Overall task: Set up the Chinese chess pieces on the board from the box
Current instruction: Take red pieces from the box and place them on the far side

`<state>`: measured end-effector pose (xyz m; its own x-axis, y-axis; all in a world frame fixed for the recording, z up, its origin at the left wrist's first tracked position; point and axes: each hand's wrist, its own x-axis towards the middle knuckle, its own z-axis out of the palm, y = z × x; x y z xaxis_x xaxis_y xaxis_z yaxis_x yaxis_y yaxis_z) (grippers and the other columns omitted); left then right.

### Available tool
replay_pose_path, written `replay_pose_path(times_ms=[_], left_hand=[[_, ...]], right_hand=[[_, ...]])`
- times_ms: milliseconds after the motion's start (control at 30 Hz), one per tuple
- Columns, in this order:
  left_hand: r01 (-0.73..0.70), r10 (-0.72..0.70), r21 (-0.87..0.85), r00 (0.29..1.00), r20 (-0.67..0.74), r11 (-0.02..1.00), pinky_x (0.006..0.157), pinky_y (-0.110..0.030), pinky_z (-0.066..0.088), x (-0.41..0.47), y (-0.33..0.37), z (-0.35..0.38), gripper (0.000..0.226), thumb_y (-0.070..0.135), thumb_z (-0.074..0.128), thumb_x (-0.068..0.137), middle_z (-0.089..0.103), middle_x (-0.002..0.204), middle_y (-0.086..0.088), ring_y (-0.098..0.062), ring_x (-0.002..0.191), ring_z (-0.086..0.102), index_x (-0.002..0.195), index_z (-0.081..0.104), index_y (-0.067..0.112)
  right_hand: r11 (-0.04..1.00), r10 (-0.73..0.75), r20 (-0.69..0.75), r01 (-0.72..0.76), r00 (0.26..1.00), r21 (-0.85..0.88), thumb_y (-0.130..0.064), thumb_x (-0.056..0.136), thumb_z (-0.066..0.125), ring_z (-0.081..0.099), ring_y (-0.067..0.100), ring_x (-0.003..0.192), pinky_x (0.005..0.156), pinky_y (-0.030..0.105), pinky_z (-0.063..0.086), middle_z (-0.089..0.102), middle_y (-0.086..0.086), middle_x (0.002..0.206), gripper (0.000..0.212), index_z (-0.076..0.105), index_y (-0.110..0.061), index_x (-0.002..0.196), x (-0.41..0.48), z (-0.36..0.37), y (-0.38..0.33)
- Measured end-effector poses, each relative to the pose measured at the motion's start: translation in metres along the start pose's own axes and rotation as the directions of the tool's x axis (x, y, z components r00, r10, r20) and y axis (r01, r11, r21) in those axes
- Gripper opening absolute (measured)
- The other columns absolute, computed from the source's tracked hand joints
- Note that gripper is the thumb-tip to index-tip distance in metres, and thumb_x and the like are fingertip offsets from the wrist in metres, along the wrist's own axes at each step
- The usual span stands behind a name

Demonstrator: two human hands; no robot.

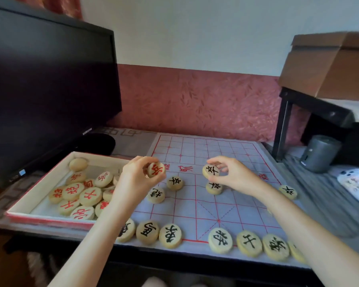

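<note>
We record a row of black-marked pieces (pixel 170 236) on the board (pixel 195 206), nearest us. Beyond it, the left hand (pixel 133 181) pinches a red-marked piece (pixel 156 169). The right hand (pixel 234 175) pinches a black-marked piece (pixel 210 171) just above another. The box (pixel 50 221) lies left of the left hand.

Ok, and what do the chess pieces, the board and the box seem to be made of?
The chess pieces: probably pale wood, matte, with painted red or black characters; plastic can't be ruled out. The board: thin cloth or soft sheet, greyish, printed red lines, lying limp. The box: likely cardboard, thin cream walls, red outside.
</note>
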<state>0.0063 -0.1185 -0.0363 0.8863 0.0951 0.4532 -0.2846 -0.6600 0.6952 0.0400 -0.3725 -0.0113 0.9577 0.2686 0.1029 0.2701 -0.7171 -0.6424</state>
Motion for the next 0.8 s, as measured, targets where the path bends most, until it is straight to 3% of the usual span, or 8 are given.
replay_pose_path(times_ms=[233, 333, 467, 600, 800], left_hand=[[-0.047, 0.048, -0.026, 0.997, 0.067, 0.999, 0.077, -0.012, 0.047, 0.0, 0.017, 0.034, 0.036, 0.024, 0.077, 0.072, 0.064, 0.101, 0.001, -0.01, 0.091, 0.062, 0.106, 0.067, 0.017], [-0.061, 0.064, -0.038, 0.994, 0.086, 0.997, 0.082, -0.02, 0.05, 0.001, 0.025, 0.041, 0.035, 0.024, 0.076, 0.073, 0.064, 0.102, 0.001, -0.01, 0.093, 0.062, 0.106, 0.066, 0.017], [-0.061, 0.064, -0.03, 0.993, 0.095, 0.998, 0.082, -0.02, 0.051, 0.005, 0.029, 0.045, 0.038, 0.024, 0.076, 0.072, 0.064, 0.102, 0.0, -0.012, 0.093, 0.062, 0.107, 0.066, 0.017], [-0.049, 0.051, -0.022, 0.99, 0.131, 0.999, 0.087, -0.028, 0.052, 0.009, 0.028, 0.05, 0.038, 0.028, 0.076, 0.072, 0.064, 0.105, 0.001, -0.012, 0.096, 0.061, 0.108, 0.065, 0.02], [-0.006, 0.011, -0.034, 0.988, 0.154, 0.999, 0.088, -0.03, 0.052, 0.014, 0.028, 0.056, 0.037, 0.032, 0.075, 0.072, 0.064, 0.104, 0.002, -0.011, 0.096, 0.061, 0.106, 0.066, 0.023]], right_hand=[[0.979, 0.141, -0.048, -0.146, 0.989, -0.142, -0.03, 0.081, 0.07, 0.055, 0.008, 0.105, 0.079, 0.018, 0.038, 0.059, -0.01, 0.109, 0.042, 0.056, -0.024, 0.12, -0.032, -0.039, 0.058], [0.97, 0.158, -0.032, -0.161, 0.987, -0.181, -0.024, 0.081, 0.07, 0.053, 0.004, 0.097, 0.072, 0.01, 0.037, 0.057, -0.009, 0.108, 0.044, 0.054, -0.021, 0.122, -0.039, -0.043, 0.072], [0.962, 0.182, -0.025, -0.183, 0.983, -0.204, -0.022, 0.08, 0.07, 0.051, 0.007, 0.098, 0.083, 0.018, 0.036, 0.057, -0.006, 0.112, 0.048, 0.053, -0.018, 0.125, -0.04, -0.043, 0.086], [0.958, 0.195, -0.022, -0.195, 0.981, -0.209, -0.027, 0.08, 0.07, 0.051, 0.008, 0.103, 0.088, 0.02, 0.037, 0.055, -0.007, 0.112, 0.048, 0.053, -0.021, 0.125, -0.038, -0.039, 0.095], [0.963, 0.171, -0.022, -0.172, 0.985, -0.206, -0.034, 0.081, 0.069, 0.05, 0.009, 0.11, 0.091, 0.022, 0.036, 0.053, -0.009, 0.116, 0.048, 0.053, -0.024, 0.125, -0.036, -0.037, 0.101]])
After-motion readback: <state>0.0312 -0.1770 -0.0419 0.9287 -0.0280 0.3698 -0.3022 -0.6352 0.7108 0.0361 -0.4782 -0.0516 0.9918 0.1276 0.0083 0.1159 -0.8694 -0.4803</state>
